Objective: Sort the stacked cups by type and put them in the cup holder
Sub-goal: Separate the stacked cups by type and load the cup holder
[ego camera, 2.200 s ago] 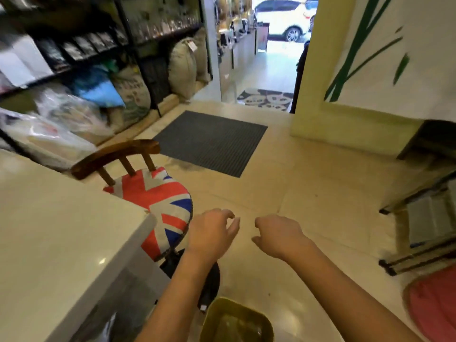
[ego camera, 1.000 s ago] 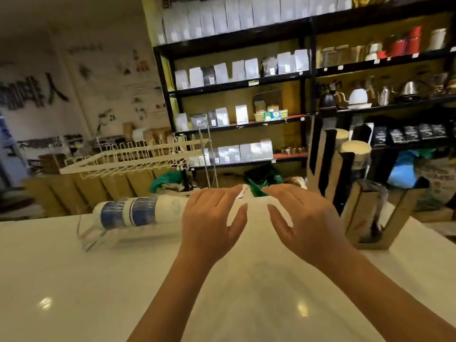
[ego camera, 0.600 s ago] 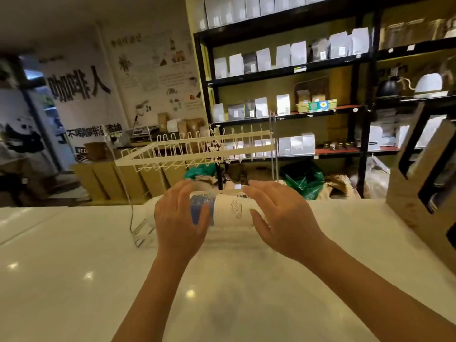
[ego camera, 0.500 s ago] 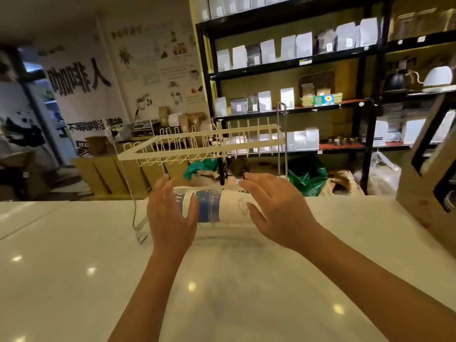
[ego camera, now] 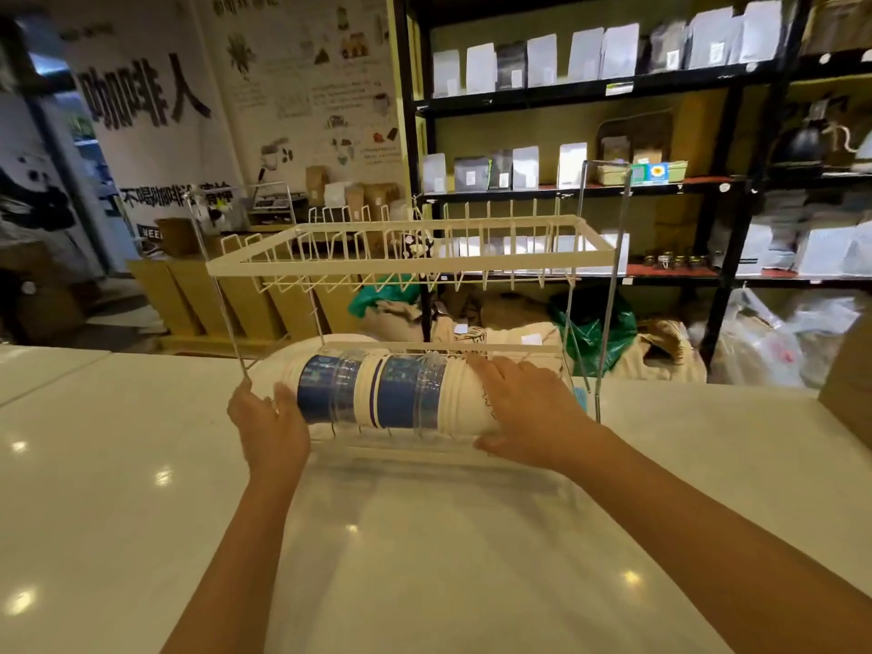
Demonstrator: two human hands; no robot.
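Note:
A stack of cups lies on its side in the lower tier of a white wire rack on the white counter. The stack mixes white paper cups, blue-banded cups and clear plastic cups. My left hand cups the stack's left end. My right hand lies over its right end, fingers spread across the white cups. Both hands hold the stack between them. The wooden cup holder shows only as a brown edge at the far right.
The rack's upper tier hangs over the stack, and thin metal legs stand beside both hands. Behind the counter are sacks, a green bag and black shelves with pouches.
I turned from the floor and chair to the counter. My hands reached to the cup stack in the rack and closed on its two ends; the view moved closer.

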